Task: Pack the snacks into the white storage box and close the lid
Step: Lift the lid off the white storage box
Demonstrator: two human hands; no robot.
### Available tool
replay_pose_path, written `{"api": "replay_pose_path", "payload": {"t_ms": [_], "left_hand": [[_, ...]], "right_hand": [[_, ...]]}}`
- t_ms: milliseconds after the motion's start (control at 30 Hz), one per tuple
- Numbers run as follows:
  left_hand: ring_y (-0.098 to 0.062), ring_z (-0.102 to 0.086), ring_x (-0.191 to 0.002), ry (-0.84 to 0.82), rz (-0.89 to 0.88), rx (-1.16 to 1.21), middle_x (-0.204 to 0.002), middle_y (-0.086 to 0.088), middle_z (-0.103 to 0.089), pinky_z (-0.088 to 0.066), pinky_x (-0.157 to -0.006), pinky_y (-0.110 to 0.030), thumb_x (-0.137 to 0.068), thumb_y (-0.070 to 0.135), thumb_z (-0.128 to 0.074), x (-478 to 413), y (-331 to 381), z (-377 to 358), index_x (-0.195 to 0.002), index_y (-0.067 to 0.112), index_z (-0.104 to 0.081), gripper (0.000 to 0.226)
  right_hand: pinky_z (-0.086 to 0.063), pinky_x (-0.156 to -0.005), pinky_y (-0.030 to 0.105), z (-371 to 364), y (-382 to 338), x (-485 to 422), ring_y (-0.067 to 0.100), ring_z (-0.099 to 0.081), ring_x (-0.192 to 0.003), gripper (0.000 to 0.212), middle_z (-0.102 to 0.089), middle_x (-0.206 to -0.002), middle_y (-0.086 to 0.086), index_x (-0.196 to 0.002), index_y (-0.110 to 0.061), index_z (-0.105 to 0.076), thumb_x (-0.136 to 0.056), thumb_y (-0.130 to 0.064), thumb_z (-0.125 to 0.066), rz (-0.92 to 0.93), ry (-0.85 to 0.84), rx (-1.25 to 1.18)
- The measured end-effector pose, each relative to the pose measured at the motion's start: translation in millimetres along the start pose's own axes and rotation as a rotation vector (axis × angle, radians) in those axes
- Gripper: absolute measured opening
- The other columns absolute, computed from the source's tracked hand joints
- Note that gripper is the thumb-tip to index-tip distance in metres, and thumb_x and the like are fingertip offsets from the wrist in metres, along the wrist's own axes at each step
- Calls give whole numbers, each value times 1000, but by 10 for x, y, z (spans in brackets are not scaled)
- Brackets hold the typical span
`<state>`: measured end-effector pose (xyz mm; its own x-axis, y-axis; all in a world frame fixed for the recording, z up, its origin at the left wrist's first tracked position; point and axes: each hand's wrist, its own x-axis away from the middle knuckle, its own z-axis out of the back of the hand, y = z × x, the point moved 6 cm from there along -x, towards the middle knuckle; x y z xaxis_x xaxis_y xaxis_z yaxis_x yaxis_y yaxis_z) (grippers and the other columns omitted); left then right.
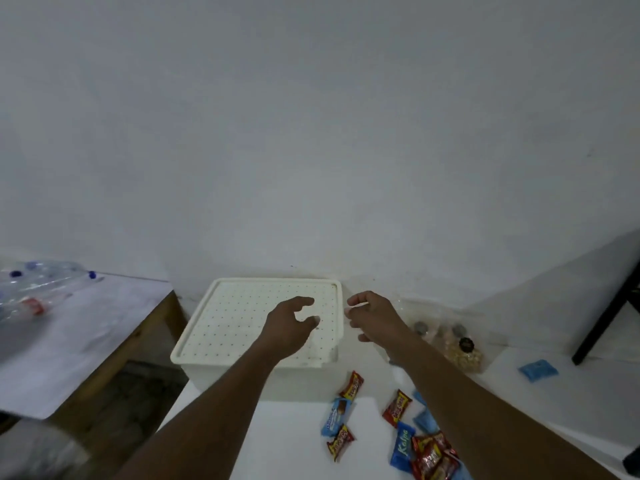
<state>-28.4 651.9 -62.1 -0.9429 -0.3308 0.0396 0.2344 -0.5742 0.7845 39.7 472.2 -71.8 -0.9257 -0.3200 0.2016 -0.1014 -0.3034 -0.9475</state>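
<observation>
Snacks point(397, 408), where do they lie from the white storage box point(225, 379)? asks the desk.

Me: On the table point(277, 445), all outside the box. They are on its near side, off its right corner: scattered red and blue wrappers, several beneath my right forearm point(485, 403). One blue packet point(538, 370) sits well apart, farther right of the box.

Desk: And the box?

Me: Ahead of me, back against the wall point(311, 133), its lid point(242, 327) seated flat. It looks nearly square from here, so I can't call a long axis.

Desk: Hands?

Me: My left hand point(289, 327) hangs over the lid's right half, fingers loosely curled, thumb apart, holding nothing. Whether it touches the lid I can't tell. My right hand point(372, 318) is just beside the box's right rim, fingers curved toward it, also holding nothing.

Desk: What does the move turn on?

Me: I judge the lid must come off first. Its right rim lies between my two hands, the right one nearer, so that edge is the place to lift. After that the snacks are near the box for the right hand.
</observation>
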Motion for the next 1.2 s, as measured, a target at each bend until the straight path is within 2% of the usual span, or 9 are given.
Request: {"api": "replay_pose_path", "payload": {"t_ms": [167,333,500,567,633,767,933,1067,1200], "left_hand": [[-21,-53,-128,43,69,-26,-142,-2,-54,-40,-107,-34,-90,33,-68,355,-345,309,-133,27,-58,44],[-21,-53,-128,85,145,-58,-141,-2,-54,-41,-109,-36,-89,34,-69,418,-751,612,-131,26,-59,44],[-17,-50,-131,78,182,-133,-143,2,-54,-37,-110,-30,-88,37,-68,199,-1289,849,-130,27,-60,44],[-18,-50,-132,59,199,-173,-143,2,-54,-36,-114,-36,-87,41,-68,56,-1544,934,-128,29,-60,43],[-22,-45,-135,30,216,-231,-143,0,-53,-34,-116,-45,-85,47,-66,-130,-1827,1021,-127,33,-60,45],[-33,-40,-135,36,306,-320,-146,-5,-44,-40,-110,-55,-78,61,-64,-510,-2326,1163,-130,42,-55,56],[-32,-51,-122,-63,305,-171,-138,-7,-41,-46,-106,-48,-78,50,-75,-881,-2659,1064,-140,37,-44,71],[-32,-48,-125,-63,257,-127,-142,-6,-36,-45,-105,-46,-70,57,-79,-1128,-2807,1109,-144,37,-42,85],[-32,-48,-125,-32,218,-70,-143,-7,-38,-46,-105,-46,-70,50,-83,-1207,-2818,1197,-142,33,-45,83]], "right_hand": [[-53,-84,39,-332,42,11,16,-60,-85,12,-67,-97,1,-98,-20,-64,-87,-23,-65,51,-30,112],[-51,-86,37,-657,201,-21,19,-62,-96,8,-66,-102,0,-95,-22,-65,-86,-22,-65,79,-51,222],[-42,-88,29,-840,325,-296,21,-60,-103,11,-58,-105,0,-96,-22,-67,-85,-23,-67,109,51,380],[-47,-91,35,-880,406,-434,25,-61,-106,14,-61,-110,1,-96,-27,-66,-82,-28,-68,77,130,414],[-48,-94,43,-958,521,-600,27,-55,-117,17,-60,-122,4,-94,-35,-62,-78,-36,-68,36,191,484],[-41,-105,49,-1050,762,-831,35,-38,-135,26,-42,-145,13,-106,-37,-59,-81,-39,-67,-89,278,540],[-46,-100,47,-1152,951,-999,36,-52,-120,39,-38,-145,11,-117,-34,-57,-81,-40,-67,-160,361,558],[-44,-101,48,-1184,930,-1112,36,-50,-121,42,-40,-137,12,-119,-34,-57,-80,-43,-70,-187,429,591],[-39,-103,49,-1169,859,-1106,35,-47,-124,39,-45,-134,12,-115,-34,-61,-79,-41,-73,-189,472,577]]}}
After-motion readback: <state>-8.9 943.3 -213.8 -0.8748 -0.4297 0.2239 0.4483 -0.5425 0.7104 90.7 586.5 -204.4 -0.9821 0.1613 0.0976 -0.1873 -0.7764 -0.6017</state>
